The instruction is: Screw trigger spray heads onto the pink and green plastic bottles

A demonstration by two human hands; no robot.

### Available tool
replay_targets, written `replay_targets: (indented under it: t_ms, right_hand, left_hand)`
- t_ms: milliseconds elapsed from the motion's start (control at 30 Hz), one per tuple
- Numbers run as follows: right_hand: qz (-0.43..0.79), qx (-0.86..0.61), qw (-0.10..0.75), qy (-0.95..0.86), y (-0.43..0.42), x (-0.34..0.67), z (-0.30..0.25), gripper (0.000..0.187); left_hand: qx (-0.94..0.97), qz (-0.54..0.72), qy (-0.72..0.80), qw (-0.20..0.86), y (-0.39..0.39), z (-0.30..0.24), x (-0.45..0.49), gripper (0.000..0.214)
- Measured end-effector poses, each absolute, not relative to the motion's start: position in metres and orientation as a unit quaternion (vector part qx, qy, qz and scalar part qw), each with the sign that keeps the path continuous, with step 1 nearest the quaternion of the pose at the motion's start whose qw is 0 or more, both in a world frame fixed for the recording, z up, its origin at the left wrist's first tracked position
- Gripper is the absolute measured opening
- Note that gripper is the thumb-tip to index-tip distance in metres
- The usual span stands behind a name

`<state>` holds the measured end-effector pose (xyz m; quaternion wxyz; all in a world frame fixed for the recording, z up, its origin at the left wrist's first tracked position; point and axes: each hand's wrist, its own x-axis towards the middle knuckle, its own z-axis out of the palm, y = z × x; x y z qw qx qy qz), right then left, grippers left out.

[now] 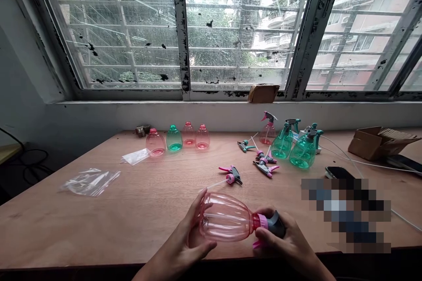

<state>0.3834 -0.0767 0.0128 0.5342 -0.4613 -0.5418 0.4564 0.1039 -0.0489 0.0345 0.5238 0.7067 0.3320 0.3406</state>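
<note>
A clear pink spray bottle (226, 218) lies sideways in both hands, just above the near edge of the wooden table (132, 210). My left hand (184, 246) cups its rounded base, fingers wrapped round it. My right hand (283, 241) is closed on the grey and pink trigger head (272, 225) fitted at the bottle's neck. Just beyond the bottle lies a loose pink and grey trigger head (231, 175) with its dip tube pointing toward me.
Several headless pink and green bottles (174, 139) stand at the back left. Assembled green and pink sprayers (292, 142) and loose trigger heads (265, 164) sit at the back right. Plastic bags (90, 181) lie left. A cardboard box (376, 142) and a phone (339, 172) are at the right.
</note>
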Motion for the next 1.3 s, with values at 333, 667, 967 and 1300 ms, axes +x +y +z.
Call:
replay_targets:
  t_ms: [333, 667, 967, 1300]
  right_hand:
    - [0.473, -0.457, 0.537, -0.528, -0.0784, 0.3814, 0.0166, 0.040]
    - [0.436, -0.475, 0.546, -0.535, -0.0782, 0.3833, 0.0157, 0.040]
    - [0.462, -0.466, 0.538, -0.529, -0.0787, 0.3840, 0.0166, 0.037]
    - [0.465, -0.479, 0.530, -0.523, -0.0805, 0.3826, 0.0198, 0.038]
  left_hand:
    - [0.705, 0.319, 0.324, 0.545, -0.0495, 0.0374, 0.1018, 0.090]
    - [0.652, 0.335, 0.298, 0.611, -0.0498, 0.0372, 0.1040, 0.095]
    - [0.700, 0.342, 0.313, 0.544, -0.0466, 0.0363, 0.1035, 0.092]
    - [0.681, 0.342, 0.321, 0.563, -0.0468, 0.0375, 0.1051, 0.099]
